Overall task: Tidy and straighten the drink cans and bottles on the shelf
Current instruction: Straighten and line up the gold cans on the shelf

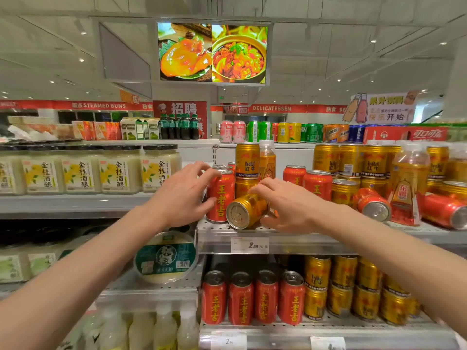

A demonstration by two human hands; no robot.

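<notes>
We note a gold can lying on its side at the front edge of the shelf, its base turned toward us, just above the price tag. Our right hand grips it, fingers curled over its top and thumb beneath. Touching its left flank stands an upright red can; our left hand wraps around this one, fingers at the rim and thumb low on the label. Behind the pair we see a stacked gold can and a small orange bottle, both upright. Further right on the same shelf stand two more red cans, then a block of stacked gold cans. Near these, a red can lies toppled with its end facing us, beside an upright big orange bottle; another toppled red can lies at the far right. On the lower shelf we record four upright red cans in a row with gold stacks beside them. To the left, the neighbouring bay holds jars of a pale product and a round tub tilted below.
</notes>
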